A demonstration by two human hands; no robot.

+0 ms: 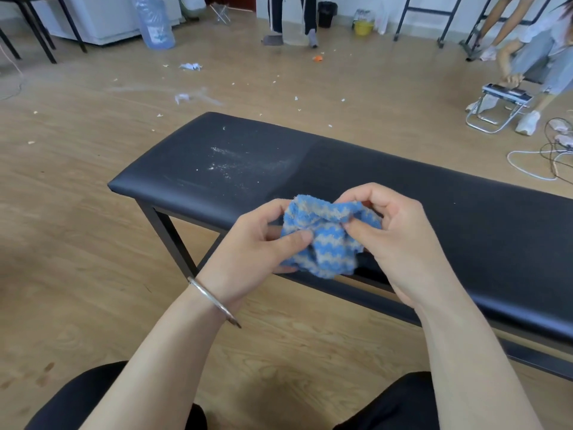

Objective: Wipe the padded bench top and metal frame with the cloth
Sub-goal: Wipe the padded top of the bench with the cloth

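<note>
Both forearms reach forward, a metal bangle (214, 301) on the left wrist. The left hand (260, 246) and right hand (403, 243) face each other over the near edge of the bench top (449, 193), thumbs and curled fingers pinching the bunched cloth (322, 243) between them

Soft even daylight filling the room, faint sheen lying on the counter (356, 169), wide-angle edges bowing, far background softening

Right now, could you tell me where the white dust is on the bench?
In the head view, the white dust lies on the padded bench top toward its left end, beyond the cloth.
</note>
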